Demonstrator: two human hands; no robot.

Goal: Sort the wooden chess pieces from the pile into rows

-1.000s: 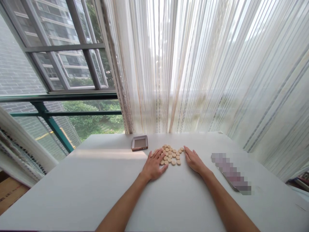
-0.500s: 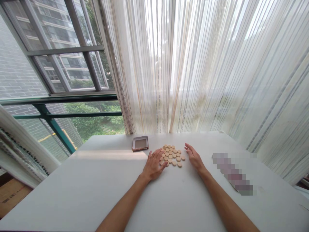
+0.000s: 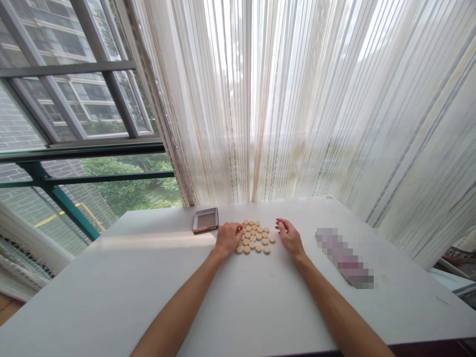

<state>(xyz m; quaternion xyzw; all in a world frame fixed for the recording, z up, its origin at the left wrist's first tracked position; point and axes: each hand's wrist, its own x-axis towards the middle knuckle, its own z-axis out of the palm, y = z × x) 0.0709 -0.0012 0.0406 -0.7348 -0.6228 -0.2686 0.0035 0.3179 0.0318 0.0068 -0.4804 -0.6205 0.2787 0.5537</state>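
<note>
A: Where the table (image 3: 241,302) comes nearest, what crosses it?

B: Both arms (image 3: 178,312) cross the white top there and reach toward the far middle.

A: And the left hand?

B: The left hand (image 3: 227,237) lies palm down at the left edge of a cluster of round tan discs (image 3: 256,235). Its fingers are curled onto the closest ones and touch them. Whether it pinches one, I cannot tell.

A: The right hand?

B: The right hand (image 3: 289,237) stands just right of the cluster with its palm turned left. Its fingers are loosely curled and clear of the discs, and it grips nothing that shows.

A: How do the discs lie?

B: They lie flat on the table between the two hands, packed side by side in one layer. A few at the near edge sit a little loose from the rest.

A: What else is about?

B: To the right, well apart from the right hand, a long strip (image 3: 344,257) slants from far left to near right. It is blurred, so I cannot say what it is. Slightly farther than the left hand, on its left, sits a small shallow box (image 3: 205,220) with a dark rim, open side up. It is near the discs but apart from them.

A: And beyond?

B: A sheer striped curtain (image 3: 297,99) hangs down to the far edge. Left of it is a window (image 3: 74,124) with dark frames, and trees and buildings show outside.
</note>
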